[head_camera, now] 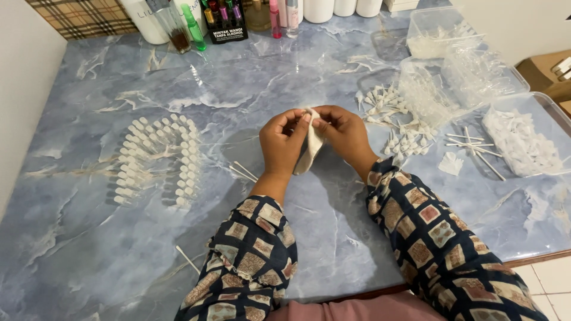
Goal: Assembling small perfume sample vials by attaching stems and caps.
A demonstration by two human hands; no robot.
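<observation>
My left hand (281, 142) and my right hand (345, 132) meet above the middle of a blue marbled table (89, 249). Both pinch the top of a small off-white cloth (310, 151) that hangs down between them. What the fingertips enclose inside the cloth is hidden. Rows of small capped clear vials (156, 159) stand upright to the left of my left hand. Two thin white sticks (244, 172) lie on the table just left of my left wrist.
Loose white caps (395, 122) lie right of my hands. Clear plastic tubs (523, 139) of white parts line the right side, with thin sticks (476, 148) beside them. Coloured bottles (193, 27) and white jars stand along the far edge. One stick (187, 259) lies near the front.
</observation>
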